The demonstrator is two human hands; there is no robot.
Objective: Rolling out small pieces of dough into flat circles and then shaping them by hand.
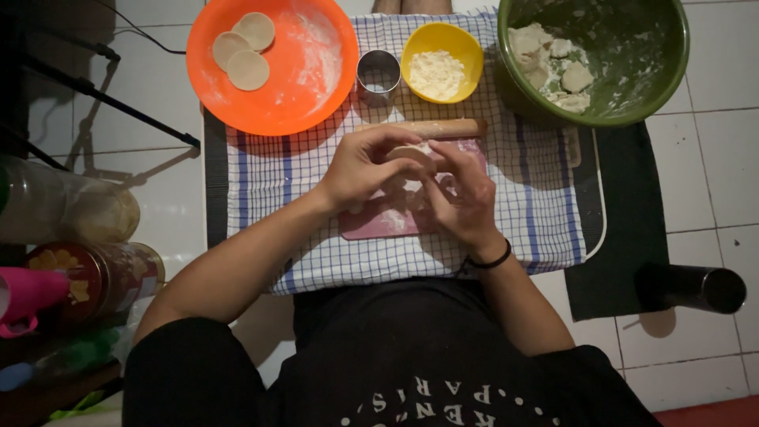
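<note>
The piece of dough (413, 153) sits between your two hands, held just above the far edge of the pink board (387, 217). Your left hand (365, 168) curls around it from the left, fingers bent and closed on the dough. Your right hand (466, 194) meets it from the right, fingertips pinching the same piece; a black band circles that wrist.

The pink board lies at the middle of the checked cloth (538, 205), dusted with flour. Just beyond your hands, a wooden rolling pin (447, 127) lies crosswise on the cloth, parallel to its far edge.

Along the far edge of the cloth stand a round metal cutter (378, 75) and, just beside it on the right, a yellow bowl (411, 49) holding flour. At the far left corner an orange plate (285, 99) overhangs the cloth, carrying three flat dough rounds (243, 51) that overlap one another. At the far right corner a green bowl (632, 55) holds torn lumps of dough.

A dark cylinder (692, 289) lies on the tiled floor (711, 174), well apart to the right.
</note>
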